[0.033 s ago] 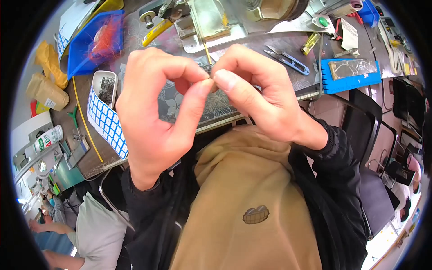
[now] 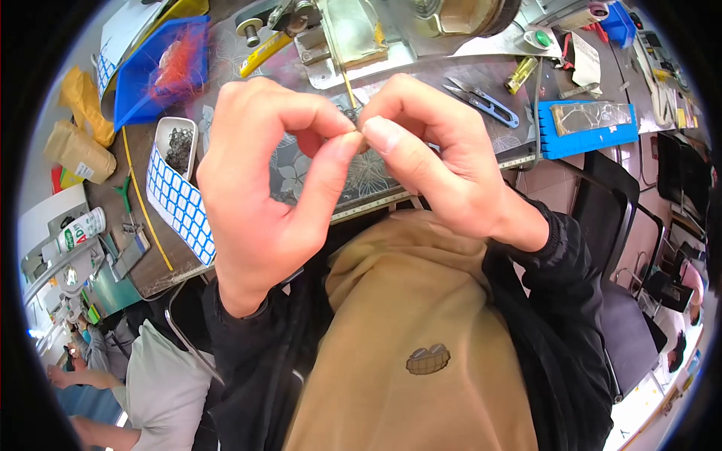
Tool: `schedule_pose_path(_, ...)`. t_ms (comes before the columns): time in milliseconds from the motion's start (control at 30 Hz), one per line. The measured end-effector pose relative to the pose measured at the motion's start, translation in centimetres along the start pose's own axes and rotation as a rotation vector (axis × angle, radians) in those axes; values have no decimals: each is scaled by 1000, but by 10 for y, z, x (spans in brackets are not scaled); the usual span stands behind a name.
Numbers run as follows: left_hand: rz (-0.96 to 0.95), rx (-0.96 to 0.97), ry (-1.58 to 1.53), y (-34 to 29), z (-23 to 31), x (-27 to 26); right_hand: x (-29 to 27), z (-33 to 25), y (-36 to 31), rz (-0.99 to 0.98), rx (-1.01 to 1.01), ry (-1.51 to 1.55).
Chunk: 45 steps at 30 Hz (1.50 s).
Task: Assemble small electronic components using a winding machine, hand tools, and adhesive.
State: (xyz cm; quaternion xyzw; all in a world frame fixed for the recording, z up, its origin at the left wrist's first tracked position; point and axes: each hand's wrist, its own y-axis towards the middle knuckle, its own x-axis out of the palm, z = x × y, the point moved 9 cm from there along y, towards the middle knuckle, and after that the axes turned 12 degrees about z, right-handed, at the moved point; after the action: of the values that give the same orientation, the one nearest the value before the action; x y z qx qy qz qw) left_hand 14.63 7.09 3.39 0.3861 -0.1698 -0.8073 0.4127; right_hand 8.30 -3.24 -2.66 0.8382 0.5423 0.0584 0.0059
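In the head view, both hands meet at the centre, raised close to the camera above the workbench (image 2: 226, 263). The left hand (image 2: 263, 195) curls in from 8 o'clock and the right hand (image 2: 444, 165) from 4 o'clock, each pinching narrowly with thumb and forefinger on one tiny dark piece (image 2: 356, 129) held between the fingertips (too small to say what it is). A thin rod (image 2: 342, 71) runs from it toward 12 o'clock, into the metal fixture (image 2: 353, 34) at the bench's far edge.

At 10 o'clock a white tray (image 2: 179, 180) with a blue grid holds many small dark parts, and a blue bin (image 2: 162, 68) sits beyond it. At 2 o'clock lie blue-handled snips (image 2: 485, 101) and a blue block (image 2: 590, 128).

Judging by this, the work is midway: one piece is being fitted by hand, nothing finished shows, and the tray has plenty left.
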Motion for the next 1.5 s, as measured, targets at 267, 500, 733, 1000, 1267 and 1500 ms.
schedule_pose_path(267, -24, 21, -40, 12, 1, 6, -16, -3, 10, 49, 64, 140)
schedule_pose_path(500, -245, -60, -57, -12, -17, 36, -33, -29, 21, 121, 16, 331)
schedule_pose_path(733, -440, -58, -321, -50, 9, 100, -13, -68, 17, 200, 14, 271)
schedule_pose_path(1000, -379, -165, -612, -84, 14, 137, 33, -97, -43, 93, -1292, -662)
schedule_pose_path(1267, -294, -47, -568, -69, 33, 117, 13, -104, -12, 49, -930, -426)
schedule_pose_path(1500, -479, -152, -340, -46, -5, 86, -24, -29, 14, 130, -247, -198)
